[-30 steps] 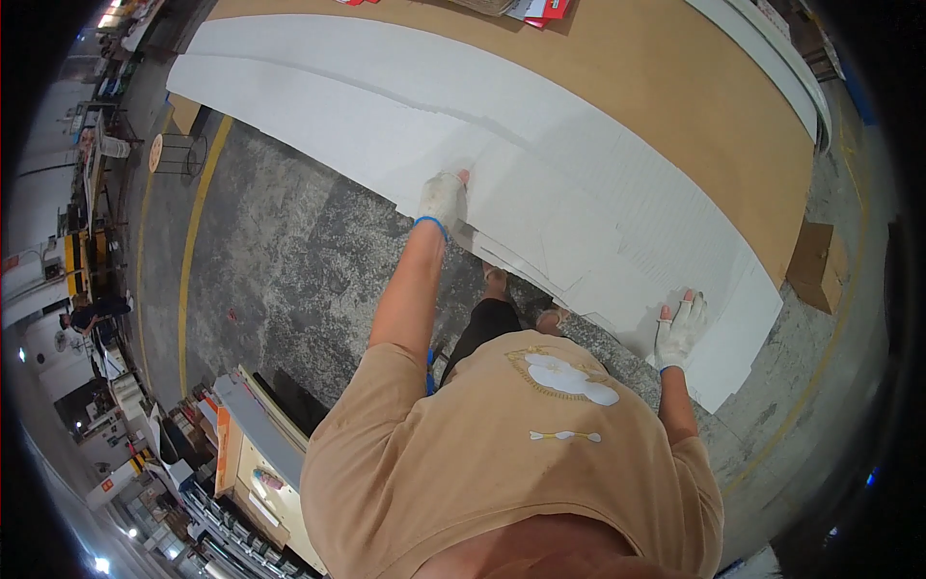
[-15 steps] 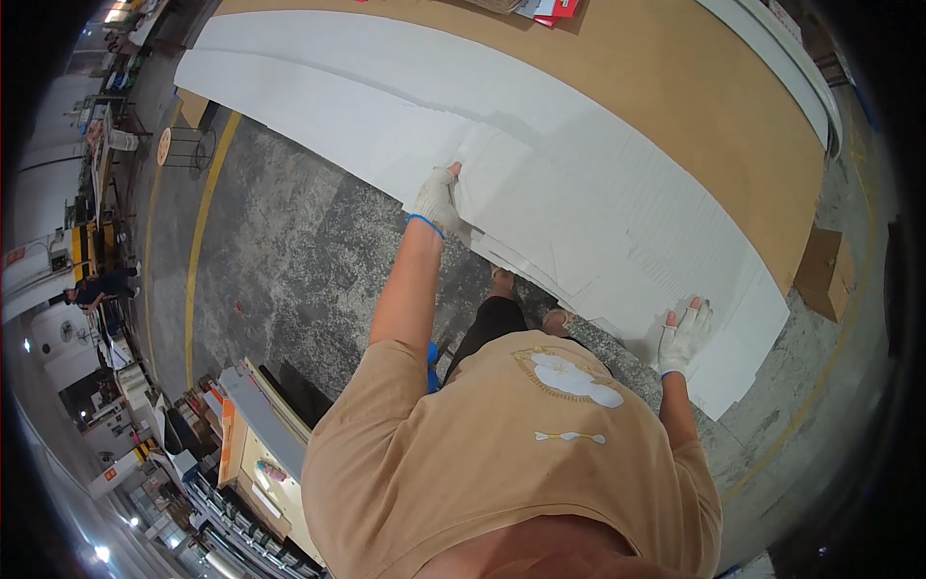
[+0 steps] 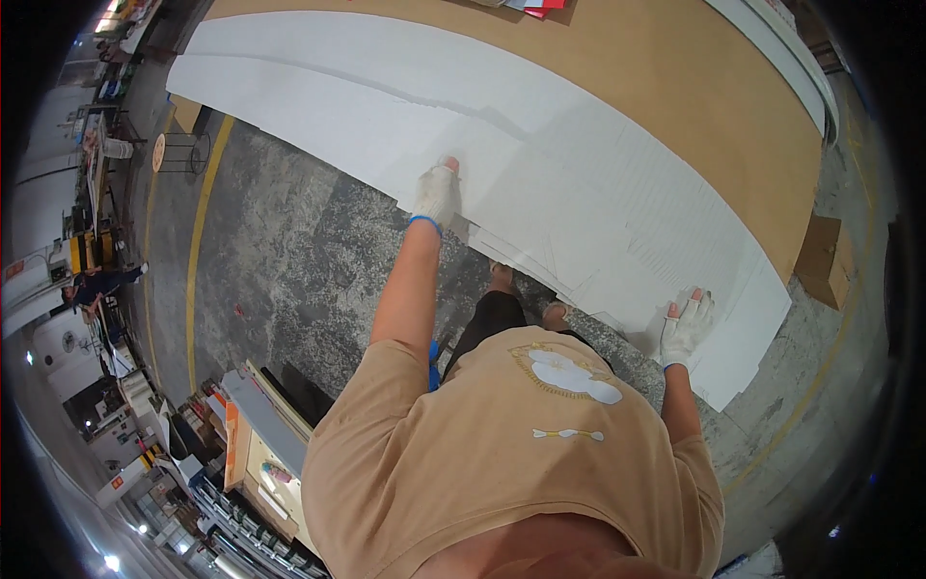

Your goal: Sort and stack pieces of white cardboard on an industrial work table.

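Hands: 2 gloved, left hand (image 3: 437, 191) and right hand (image 3: 687, 326), on white sheets (image 3: 579, 193).

Bright even light, sharp centre, bent dark rim

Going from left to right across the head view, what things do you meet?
Yellow floor line → left hand → white sheets → right hand → cardboard box.

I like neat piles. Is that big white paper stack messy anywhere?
Yes. The white sheets on the brown table are fanned out, with stepped edges poking out near the left hand and between both hands; the right hand rests on one corner.
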`<state>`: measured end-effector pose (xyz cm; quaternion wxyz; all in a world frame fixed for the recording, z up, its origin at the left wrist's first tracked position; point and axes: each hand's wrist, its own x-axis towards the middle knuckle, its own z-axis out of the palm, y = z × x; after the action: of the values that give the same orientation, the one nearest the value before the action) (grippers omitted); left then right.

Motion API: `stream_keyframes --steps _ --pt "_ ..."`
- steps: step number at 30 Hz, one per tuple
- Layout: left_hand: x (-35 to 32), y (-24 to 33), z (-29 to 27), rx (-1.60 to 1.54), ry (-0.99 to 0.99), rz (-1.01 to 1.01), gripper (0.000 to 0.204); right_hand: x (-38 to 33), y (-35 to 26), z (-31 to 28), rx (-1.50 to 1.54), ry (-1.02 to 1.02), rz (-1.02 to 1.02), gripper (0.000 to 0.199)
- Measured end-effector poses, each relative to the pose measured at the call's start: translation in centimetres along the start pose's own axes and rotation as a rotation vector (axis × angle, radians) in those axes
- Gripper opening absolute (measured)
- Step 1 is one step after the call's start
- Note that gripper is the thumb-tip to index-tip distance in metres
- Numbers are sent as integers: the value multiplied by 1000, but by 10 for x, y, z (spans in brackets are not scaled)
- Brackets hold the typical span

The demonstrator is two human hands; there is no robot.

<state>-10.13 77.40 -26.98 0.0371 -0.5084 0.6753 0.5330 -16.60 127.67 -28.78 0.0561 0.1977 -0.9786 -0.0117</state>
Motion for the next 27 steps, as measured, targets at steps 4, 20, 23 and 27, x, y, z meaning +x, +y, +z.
stream_keyframes --steps 4,20,23,27 --pt "-19 -27 13 -1122 -377 -74 43 1 0 3 8 -19 7 61" --pt "-35 -64 46 -928 -131 -57 43 9 -16 -10 41 -45 62 62" --pt "-58 -41 50 -202 338 238 54 4 -14 -6 37 -63 92 63" --pt "-85 -12 36 108 263 427 63 7 -17 -7 46 -67 97 61"
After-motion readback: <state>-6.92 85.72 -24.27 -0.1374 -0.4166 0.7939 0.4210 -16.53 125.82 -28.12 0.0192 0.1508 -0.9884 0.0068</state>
